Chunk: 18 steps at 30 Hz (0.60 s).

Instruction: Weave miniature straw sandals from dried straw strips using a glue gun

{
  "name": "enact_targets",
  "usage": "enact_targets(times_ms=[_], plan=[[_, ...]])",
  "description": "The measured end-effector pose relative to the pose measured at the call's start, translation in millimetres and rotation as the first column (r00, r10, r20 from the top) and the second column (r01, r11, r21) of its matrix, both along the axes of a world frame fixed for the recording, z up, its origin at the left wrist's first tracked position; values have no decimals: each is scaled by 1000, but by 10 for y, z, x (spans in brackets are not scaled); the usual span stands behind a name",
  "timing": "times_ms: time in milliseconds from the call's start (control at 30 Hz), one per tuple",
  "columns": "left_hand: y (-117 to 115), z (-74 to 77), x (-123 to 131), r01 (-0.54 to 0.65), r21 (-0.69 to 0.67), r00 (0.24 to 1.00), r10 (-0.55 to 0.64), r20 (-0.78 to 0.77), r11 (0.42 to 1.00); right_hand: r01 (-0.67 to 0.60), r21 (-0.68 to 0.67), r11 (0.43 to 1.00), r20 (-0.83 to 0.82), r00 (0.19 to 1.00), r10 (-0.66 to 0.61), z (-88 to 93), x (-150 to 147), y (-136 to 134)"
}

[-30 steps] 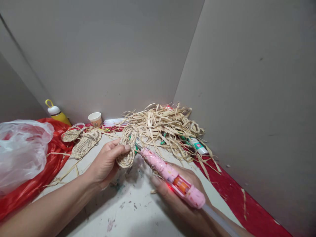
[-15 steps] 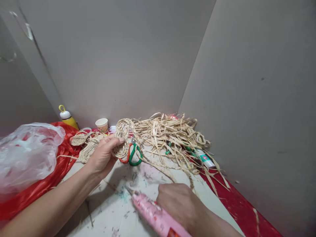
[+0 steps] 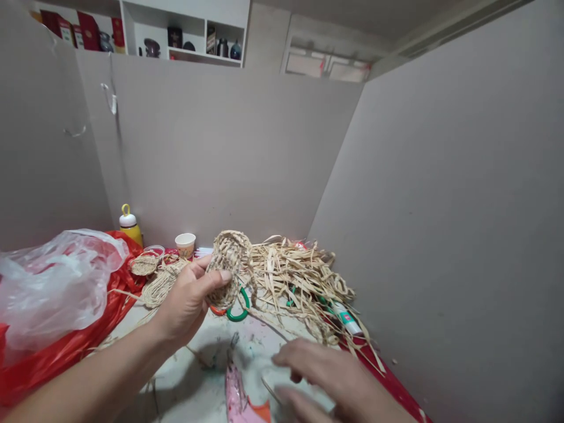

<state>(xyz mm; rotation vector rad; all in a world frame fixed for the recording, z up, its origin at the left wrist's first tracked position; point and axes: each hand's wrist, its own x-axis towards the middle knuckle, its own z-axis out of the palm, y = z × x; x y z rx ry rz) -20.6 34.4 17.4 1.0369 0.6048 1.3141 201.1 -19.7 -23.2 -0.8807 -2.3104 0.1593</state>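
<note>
My left hand (image 3: pixel 189 294) pinches an oval coil of braided straw (image 3: pixel 227 267), holding it up with the thumb on its near face. Behind the coil lie scissors (image 3: pixel 240 308), with a green and an orange handle loop showing and the blades hidden. My right hand (image 3: pixel 326 376) is at the lower right, somewhat blurred, with fingers apart and nothing visible in them. To its left, a pink hot glue gun (image 3: pixel 235 388) with an orange trigger lies on the white tabletop (image 3: pixel 207 393), nozzle pointing away from me.
A heap of loose straw strips (image 3: pixel 291 276) covers the back right, beside a white-and-green tube (image 3: pixel 346 320). At the left are a clear plastic bag (image 3: pixel 61 276), red plastic (image 3: pixel 118 294), more braided straw (image 3: pixel 161 285), a paper cup (image 3: pixel 185 244) and a yellow bottle (image 3: pixel 131 229). Grey partitions enclose the table.
My right hand has let go of the glue gun, which now lies on the table. The straw coil has turned in my left hand. The camera has tilted up, bringing shelves into view.
</note>
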Motion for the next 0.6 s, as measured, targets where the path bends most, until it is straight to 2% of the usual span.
enact_targets(times_ms=[67, 100, 167, 200, 267, 333, 500, 600], plan=[[-57, -13, 25, 34, 3, 999, -34, -21, 999, 82, -102, 991, -277, 955, -107, 318, -78, -82], [-87, -21, 36, 49, 5, 998, -49, -29, 999, 134, -159, 978, -427, 884, -191, 422, -136, -90], [-142, -37, 51, 73, 10, 997, -73, -40, 997, 145, -266, 953, -633, 719, -286, 518, -262, -37], [-166, -46, 55, 82, 14, 996, -81, -47, 997, 99, -316, 943, -691, 657, -301, 520, -319, 14], [-201, -65, 60, 93, 23, 993, -92, -68, 995, -31, -392, 919, -764, 568, -306, 474, -405, 132], [-217, -86, 63, 99, 34, 992, -96, -86, 995, -148, -430, 890, -801, 518, -301, 412, -451, 234], [-210, -118, 88, 118, 36, 990, -115, -84, 992, -348, -472, 810, -842, 452, -296, 342, -491, 339], [-206, -125, 112, 134, 6, 989, -134, -59, 991, -481, -506, 715, -852, 407, -329, 327, -515, 353]])
